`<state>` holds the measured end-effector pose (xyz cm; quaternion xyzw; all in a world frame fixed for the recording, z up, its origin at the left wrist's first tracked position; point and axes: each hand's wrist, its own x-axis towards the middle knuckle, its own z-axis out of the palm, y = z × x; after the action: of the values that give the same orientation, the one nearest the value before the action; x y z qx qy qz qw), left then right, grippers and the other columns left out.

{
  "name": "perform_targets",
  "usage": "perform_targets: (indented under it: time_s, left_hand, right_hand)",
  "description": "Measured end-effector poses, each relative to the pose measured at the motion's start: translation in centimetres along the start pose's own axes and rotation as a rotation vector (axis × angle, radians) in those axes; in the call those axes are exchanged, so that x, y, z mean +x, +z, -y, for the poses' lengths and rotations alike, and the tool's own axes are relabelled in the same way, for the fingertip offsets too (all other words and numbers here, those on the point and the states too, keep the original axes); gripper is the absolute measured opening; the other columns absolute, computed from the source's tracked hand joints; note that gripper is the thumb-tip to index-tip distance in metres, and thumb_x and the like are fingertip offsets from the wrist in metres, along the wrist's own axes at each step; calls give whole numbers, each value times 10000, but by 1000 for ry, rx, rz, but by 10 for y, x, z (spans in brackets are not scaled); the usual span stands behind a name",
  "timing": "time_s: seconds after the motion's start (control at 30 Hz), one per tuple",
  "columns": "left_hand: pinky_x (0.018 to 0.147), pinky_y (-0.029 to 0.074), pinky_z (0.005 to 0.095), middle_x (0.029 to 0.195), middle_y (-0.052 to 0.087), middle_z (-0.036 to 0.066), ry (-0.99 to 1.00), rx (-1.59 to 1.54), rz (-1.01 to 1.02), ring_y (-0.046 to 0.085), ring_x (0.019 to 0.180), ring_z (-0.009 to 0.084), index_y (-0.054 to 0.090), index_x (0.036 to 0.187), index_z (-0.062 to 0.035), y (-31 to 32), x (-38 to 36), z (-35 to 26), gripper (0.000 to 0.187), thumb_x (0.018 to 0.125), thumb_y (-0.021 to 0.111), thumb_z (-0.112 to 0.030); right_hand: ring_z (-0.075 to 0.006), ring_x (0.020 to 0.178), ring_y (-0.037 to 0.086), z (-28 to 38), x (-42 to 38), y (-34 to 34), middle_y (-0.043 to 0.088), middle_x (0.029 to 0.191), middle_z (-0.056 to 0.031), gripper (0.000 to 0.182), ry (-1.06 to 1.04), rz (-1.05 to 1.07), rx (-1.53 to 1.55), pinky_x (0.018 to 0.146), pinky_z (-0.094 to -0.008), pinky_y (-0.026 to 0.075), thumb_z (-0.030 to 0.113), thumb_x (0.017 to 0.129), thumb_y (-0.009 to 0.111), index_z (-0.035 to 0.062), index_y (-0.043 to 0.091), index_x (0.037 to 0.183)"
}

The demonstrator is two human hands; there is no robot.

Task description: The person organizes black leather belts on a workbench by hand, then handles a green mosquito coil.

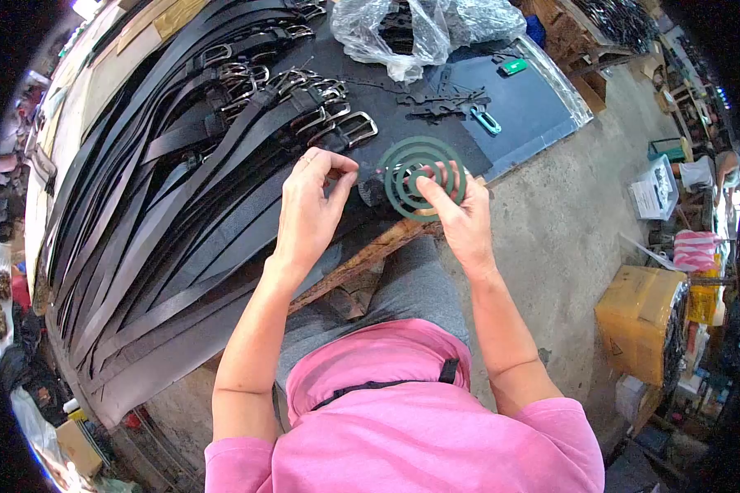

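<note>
A green mosquito coil (392,203) is upright in my right hand (462,209), pinched between thumb and fingers over the table's front edge. To its left, my left hand (316,185) is closed in a pinch, apart from the coil; whatever its fingertips hold, if anything, I cannot make out. Many black belts (152,222) with silver buckles (355,129) lie heaped beside and beyond my left hand. Behind the coil, a small shiny item is partly hidden.
On the dark tabletop (522,123) lie thin black cut-out pieces (444,100), a teal clip-like item (486,120) and a small green object (514,66). Clear plastic bags (395,41) sit at the back. A taped cardboard box (640,320) stands on the floor at right.
</note>
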<state>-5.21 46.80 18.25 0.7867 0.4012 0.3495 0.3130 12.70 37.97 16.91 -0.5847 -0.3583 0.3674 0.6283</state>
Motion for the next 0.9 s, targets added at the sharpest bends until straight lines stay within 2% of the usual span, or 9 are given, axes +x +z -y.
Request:
perform_targets:
  time_s: [0.1,0.17,0.27,0.3,0.37,0.47,0.6,0.73,0.9]
  left_hand:
    - [720,500,296,954,642,104,115,-3,64,610,820,200,675,998,-6,4,-2,-4,205,799,712,-36]
    - [731,505,297,1008,634,110,174,5,162,614,851,213,680,1022,-11,8,-5,-6,250,776,719,-29]
    - [772,511,316,1001,615,123,263,114,151,618,897,255,687,1046,-18,18,-7,-5,311,744,753,-52]
    - [781,512,322,996,612,125,300,160,149,618,905,263,688,1045,-19,20,-7,-6,316,739,757,-52]
    - [783,510,346,975,616,115,267,173,135,614,917,270,701,981,-5,24,-10,-10,262,734,772,-56]
    - [771,507,356,943,623,104,257,192,120,616,906,264,707,922,3,26,-12,-11,198,739,768,-43]
    - [746,500,369,902,624,102,283,189,54,608,867,273,692,865,-5,31,-14,-7,138,744,757,-20]
    - [749,482,379,895,608,116,321,230,-59,583,853,295,645,840,-13,42,-19,-2,131,752,742,-2]
    - [790,456,398,897,580,130,249,234,-113,556,887,308,609,849,-6,49,-23,-6,110,787,692,31]
  right_hand:
    - [-73,838,607,-13,2,-17,669,925,-25,140,-3,-101,25,749,-248,506,90,901,671,-11,657,996]
    - [-122,858,661,-7,-1,-21,685,948,-53,116,-8,-130,135,769,-278,543,62,921,638,-18,651,1004]
    - [-174,920,689,-11,-3,-29,691,965,-70,98,-67,-142,165,805,-317,572,31,938,602,-27,646,1005]
    - [-166,915,686,-10,-5,-29,691,966,-70,102,-45,-134,166,803,-311,568,33,939,603,-28,645,1009]
    - [-151,904,682,-8,-10,-28,693,969,-71,109,0,-116,169,799,-298,561,36,939,605,-30,643,1018]
    - [-127,891,668,-18,-14,-25,697,975,-70,124,-46,-70,143,791,-278,544,35,933,612,-27,656,1031]
    - [-109,870,637,-23,-19,-21,683,983,-56,154,-124,-43,-39,763,-269,522,44,909,643,0,689,1049]
    - [-132,877,633,-23,-21,-19,668,984,-69,164,-127,-26,-77,768,-282,512,55,898,658,-14,682,1044]
    - [-165,895,627,-20,-20,-20,659,989,-87,180,-158,9,-129,788,-294,499,64,882,676,-34,674,1033]
